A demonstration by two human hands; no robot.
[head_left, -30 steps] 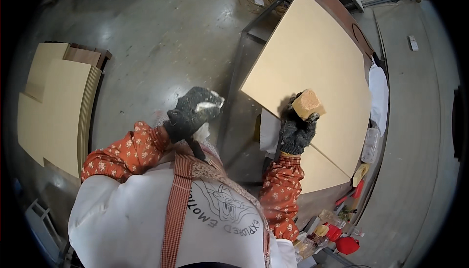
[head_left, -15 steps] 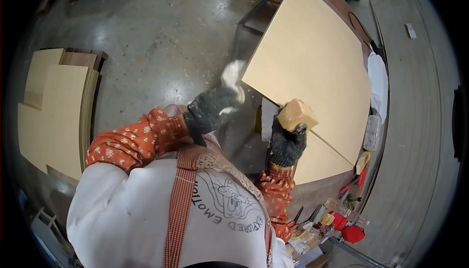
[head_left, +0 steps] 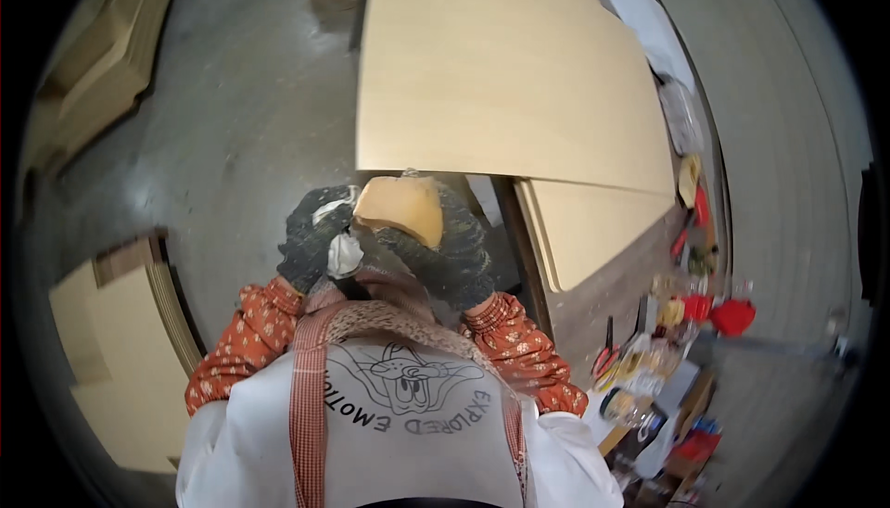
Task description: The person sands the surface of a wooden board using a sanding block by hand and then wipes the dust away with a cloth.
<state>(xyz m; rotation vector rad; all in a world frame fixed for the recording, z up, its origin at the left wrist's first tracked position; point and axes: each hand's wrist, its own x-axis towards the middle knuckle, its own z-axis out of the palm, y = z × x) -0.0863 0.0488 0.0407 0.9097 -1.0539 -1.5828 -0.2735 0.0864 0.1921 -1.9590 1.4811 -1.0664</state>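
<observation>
Both forearms bent up close before the chest, in orange patterned sleeves. Left hand [head_left: 317, 237] in dark glove at ten o'clock, fingers curled. Right hand [head_left: 445, 247] at two o'clock, gloved, fingers clenched, knuckles up.

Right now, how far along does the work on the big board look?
Little looks finished: the large pale board shows no visible change. In hand: both gloved hands meet at an orange block, right hand in a grip on it, left hand beside it with something white. The smaller board below waits untouched.
</observation>
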